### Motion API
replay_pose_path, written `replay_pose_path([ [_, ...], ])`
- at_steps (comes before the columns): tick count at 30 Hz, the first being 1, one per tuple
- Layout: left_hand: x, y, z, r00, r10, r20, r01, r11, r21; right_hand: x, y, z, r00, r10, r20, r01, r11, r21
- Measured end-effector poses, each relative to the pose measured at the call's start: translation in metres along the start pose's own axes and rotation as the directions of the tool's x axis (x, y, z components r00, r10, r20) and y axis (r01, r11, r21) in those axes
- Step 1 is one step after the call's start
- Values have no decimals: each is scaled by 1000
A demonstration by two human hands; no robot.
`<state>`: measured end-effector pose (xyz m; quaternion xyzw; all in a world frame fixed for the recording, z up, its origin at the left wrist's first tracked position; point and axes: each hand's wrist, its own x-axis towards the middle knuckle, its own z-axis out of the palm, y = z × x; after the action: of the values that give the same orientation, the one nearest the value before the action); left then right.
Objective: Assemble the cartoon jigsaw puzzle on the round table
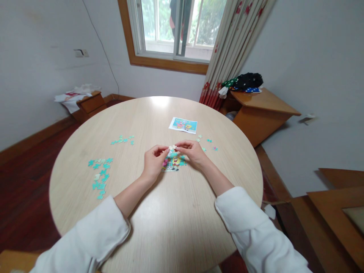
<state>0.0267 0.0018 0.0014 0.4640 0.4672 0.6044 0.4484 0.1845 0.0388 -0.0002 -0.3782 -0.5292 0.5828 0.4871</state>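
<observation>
My left hand point(153, 161) and my right hand point(192, 151) meet over the middle of a round pale wooden table point(159, 220). Both pinch a small whitish puzzle piece point(172, 147) between fingertips, held just above the table. Right under it lies a partly assembled cartoon puzzle point(173, 163), half hidden by my hands. Both arms wear white sleeves.
Loose teal pieces lie in a cluster at the left point(100, 176), a smaller group further back point(123, 140), and a few to the right point(209, 143). A reference picture card point(183, 125) lies beyond. A wooden side table point(261, 110) with clothes stands right; a window is behind.
</observation>
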Motion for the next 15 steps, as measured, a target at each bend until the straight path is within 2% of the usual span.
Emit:
replay_pose_path([
  [15, 1, -1, -1, 1000, 21, -5, -21, 999, 49, -2, -2, 2, 1000, -27, -12, 26, 999, -34],
])
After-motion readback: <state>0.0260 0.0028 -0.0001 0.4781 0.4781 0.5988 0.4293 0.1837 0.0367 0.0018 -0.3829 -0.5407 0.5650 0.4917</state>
